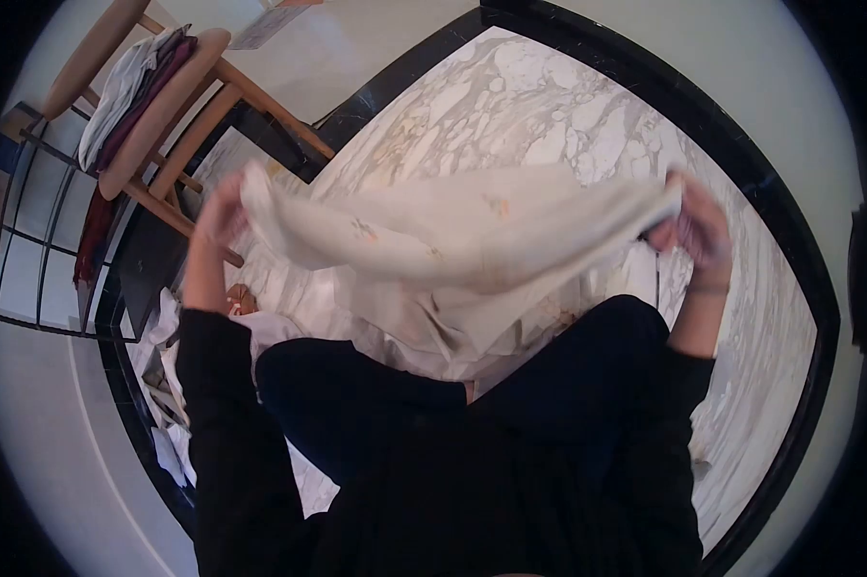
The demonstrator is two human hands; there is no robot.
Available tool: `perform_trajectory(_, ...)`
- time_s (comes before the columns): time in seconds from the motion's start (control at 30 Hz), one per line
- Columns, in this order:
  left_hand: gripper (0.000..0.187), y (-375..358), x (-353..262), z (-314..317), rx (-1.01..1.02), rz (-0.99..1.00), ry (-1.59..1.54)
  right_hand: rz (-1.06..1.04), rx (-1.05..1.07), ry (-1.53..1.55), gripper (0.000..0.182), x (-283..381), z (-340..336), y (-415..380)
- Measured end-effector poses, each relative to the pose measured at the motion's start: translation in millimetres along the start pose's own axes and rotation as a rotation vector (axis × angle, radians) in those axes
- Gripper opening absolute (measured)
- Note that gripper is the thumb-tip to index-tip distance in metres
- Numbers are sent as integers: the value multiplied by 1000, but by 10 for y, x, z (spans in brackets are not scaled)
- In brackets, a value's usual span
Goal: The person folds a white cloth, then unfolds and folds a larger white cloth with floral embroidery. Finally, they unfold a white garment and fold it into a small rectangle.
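Observation:
I hold a cream cloth (452, 236) with a faint printed pattern, stretched out in front of me above my lap. My left hand (220, 213) grips its left end and my right hand (698, 231) grips its right end. The cloth sags in the middle and a loose fold hangs down toward my knees. I sit with crossed legs in dark trousers (376, 404) on the marble floor (549, 106). Both arms wear black sleeves.
A wooden chair (169, 115) with folded cloths (130, 87) piled on its seat stands at the upper left. A black metal rack (39, 240) is beside it. White cloths (169, 385) lie on the floor by my left side. A black border (760, 183) frames the marble.

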State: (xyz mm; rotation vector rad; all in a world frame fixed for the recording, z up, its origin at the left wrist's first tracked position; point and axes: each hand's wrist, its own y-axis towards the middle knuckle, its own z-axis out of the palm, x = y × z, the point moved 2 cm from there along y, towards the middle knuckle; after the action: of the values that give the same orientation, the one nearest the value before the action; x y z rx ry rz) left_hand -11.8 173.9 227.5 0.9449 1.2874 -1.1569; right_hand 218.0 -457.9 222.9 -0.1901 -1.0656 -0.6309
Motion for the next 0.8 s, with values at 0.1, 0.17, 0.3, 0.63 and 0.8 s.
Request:
perform_trajectory(0.1, 30, 325, -1044, 383, -308, 237, 200, -163, -160, -91, 36, 599, 235, 769)
perform_trajectory(0.17, 29, 448, -1650, 424, -551, 541, 444, -294, -301, -166, 31, 1007, 328, 1161)
perform_trajectory(0.3, 28, 35, -3017, 650, -850, 1120, 1403, -761, -389, -524, 39, 1742, 1704, 1092)
perform_trajectory(0.63, 26, -1781, -4320, 1447, -966, 1646, 1404, -1115, 80, -936, 31, 2960, 2971, 30)
perform_trajectory(0.8, 33, -1922, -4311, 748, -1201, 1107, 1378, -930, -187, -800, 36, 2844, 3206, -220)
